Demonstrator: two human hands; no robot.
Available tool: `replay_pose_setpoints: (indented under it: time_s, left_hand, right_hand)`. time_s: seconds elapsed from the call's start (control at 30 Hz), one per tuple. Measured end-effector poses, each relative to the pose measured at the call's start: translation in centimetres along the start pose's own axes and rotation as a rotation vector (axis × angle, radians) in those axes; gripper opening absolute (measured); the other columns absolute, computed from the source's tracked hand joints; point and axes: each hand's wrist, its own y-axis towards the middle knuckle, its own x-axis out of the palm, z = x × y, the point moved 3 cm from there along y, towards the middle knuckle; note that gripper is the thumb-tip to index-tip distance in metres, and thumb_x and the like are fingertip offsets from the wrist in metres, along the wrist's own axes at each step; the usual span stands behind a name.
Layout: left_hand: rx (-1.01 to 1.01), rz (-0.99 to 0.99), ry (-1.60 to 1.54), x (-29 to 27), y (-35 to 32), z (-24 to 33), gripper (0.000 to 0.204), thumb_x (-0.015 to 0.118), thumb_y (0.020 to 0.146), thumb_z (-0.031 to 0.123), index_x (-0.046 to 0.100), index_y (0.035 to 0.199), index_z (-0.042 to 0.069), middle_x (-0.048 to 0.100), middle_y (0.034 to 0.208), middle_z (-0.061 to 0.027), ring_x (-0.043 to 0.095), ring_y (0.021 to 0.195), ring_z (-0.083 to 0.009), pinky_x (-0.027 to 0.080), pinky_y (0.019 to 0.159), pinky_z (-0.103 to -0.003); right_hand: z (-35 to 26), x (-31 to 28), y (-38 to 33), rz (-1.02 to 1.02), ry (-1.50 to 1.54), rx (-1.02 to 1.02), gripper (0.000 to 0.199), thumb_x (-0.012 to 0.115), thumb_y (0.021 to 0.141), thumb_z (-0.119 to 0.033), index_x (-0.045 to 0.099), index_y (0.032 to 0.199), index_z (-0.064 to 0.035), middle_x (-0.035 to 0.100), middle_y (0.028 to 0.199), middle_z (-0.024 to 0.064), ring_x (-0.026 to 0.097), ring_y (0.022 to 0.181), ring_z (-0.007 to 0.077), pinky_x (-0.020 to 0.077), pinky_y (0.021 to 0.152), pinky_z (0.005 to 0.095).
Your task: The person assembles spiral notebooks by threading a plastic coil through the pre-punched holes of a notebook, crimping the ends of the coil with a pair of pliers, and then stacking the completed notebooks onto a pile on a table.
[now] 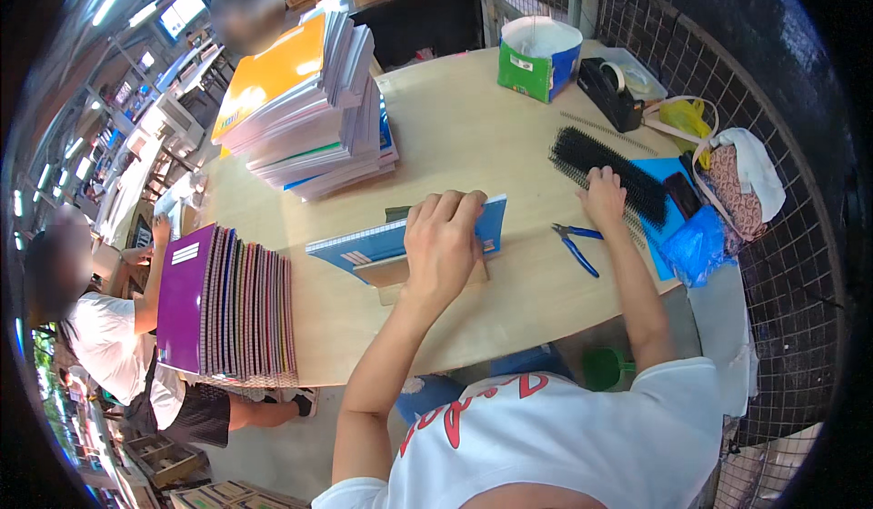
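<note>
Notebook: one blue notebook [386, 242], held on edge at a tan stand [391, 274] on the tabletop [527, 318], inward from the middle of its near edge.
Left hand: the left hand [446, 241] is closed over the notebook's upper edge, fingers bent across the top.
Right hand: the right hand [604, 198] rests at the near side of the black coils [637, 182], fingers bent; whether they pinch one I cannot tell.
Coils: a dark heap toward the right edge, partly over a blue sheet [668, 168]; a loose strip [605, 132] lies just beyond.
Pliers: blue-handled pliers [578, 245], between stand and coils, jaws parted.
Purple stack: many bound notebooks [245, 309] piled at the near left corner, purple cover uppermost.
Paper stack: a tall, uneven pile [309, 118] toward the far left corner, orange cover on top.
Far right corner: a green and blue box [532, 68] with its top open; beside it a black tape dispenser [605, 97].
Right edge: a yellow bag [687, 120], a patterned pouch [732, 191] with white cloth [759, 177] against it, and a crumpled blue bag [698, 247].
Under near edge: a green dustpan-like thing [603, 368], partly hidden.
People: one person [114, 327] in a white top beyond the left edge; another's head [245, 9] shows behind the paper stack.
</note>
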Motion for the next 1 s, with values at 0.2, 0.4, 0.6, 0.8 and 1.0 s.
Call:
replay_pose_setpoints:
  time_s: [0.2, 0.4, 0.6, 0.8, 1.0]
  left_hand:
    - [-0.001, 0.074, -0.013, 0.2, -0.1, 0.4, 0.016, 0.072, 0.082, 0.011, 0.068, 0.098, 0.011, 0.066, 0.087, -0.0035, 0.060, 0.078, -0.0245, 0.041, 0.071, -0.038]
    - [0.001, 0.043, -0.018, 0.4, 0.2, 0.4, 0.013, 0.073, 0.081, 0.011, 0.070, 0.094, 0.012, 0.068, 0.085, -0.0008, 0.060, 0.080, -0.0220, 0.040, 0.071, -0.038]
    - [-0.003, 0.054, -0.031, 0.0, -0.1, 0.9, 0.011, 0.073, 0.081, 0.010, 0.070, 0.092, 0.012, 0.068, 0.085, -0.0004, 0.061, 0.081, -0.0214, 0.040, 0.072, -0.037]
    - [0.021, 0.086, -0.016, 0.3, -0.1, 0.6, 0.013, 0.073, 0.081, 0.013, 0.068, 0.092, 0.014, 0.064, 0.083, 0.0003, 0.059, 0.079, -0.0214, 0.039, 0.072, -0.037]
    - [0.003, 0.083, -0.027, 0.2, 0.0, 0.7, 0.010, 0.073, 0.082, 0.014, 0.071, 0.091, 0.013, 0.067, 0.084, 0.0004, 0.060, 0.078, -0.0210, 0.040, 0.072, -0.036]
  right_hand:
    - [0.8, 0.7, 0.5, -0.057, -0.009, -0.222, 0.023, 0.066, 0.086, -0.019, 0.063, 0.105, -0.0074, 0.056, 0.103, 0.0103, 0.055, 0.109, 0.0292, 0.0475, 0.083, 0.0489]
    - [-0.3, -2.6, 3.4, 0.006, 0.349, -0.397, 0.017, 0.063, 0.087, -0.005, 0.069, 0.102, -0.0032, 0.061, 0.102, 0.0145, 0.063, 0.096, 0.0327, 0.0507, 0.078, 0.0424]
    - [-7.7, -11.9, 0.0, -0.249, 0.821, -0.608, 0.031, 0.065, 0.086, -0.002, 0.071, 0.116, -0.0098, 0.067, 0.088, 0.0154, 0.064, 0.078, 0.0314, 0.0511, 0.070, 0.0379]
    - [-9.5, -13.9, -0.8, -0.231, 0.953, -0.680, 0.028, 0.068, 0.083, 0.000, 0.074, 0.109, -0.0042, 0.070, 0.085, 0.0101, 0.062, 0.074, 0.0194, 0.0502, 0.070, 0.0307]
    - [-11.0, -14.1, -1.3, -0.218, 1.081, -0.745, 0.026, 0.070, 0.079, 0.003, 0.075, 0.104, -0.0038, 0.072, 0.089, 0.0084, 0.067, 0.084, 0.0211, 0.0514, 0.075, 0.0302]
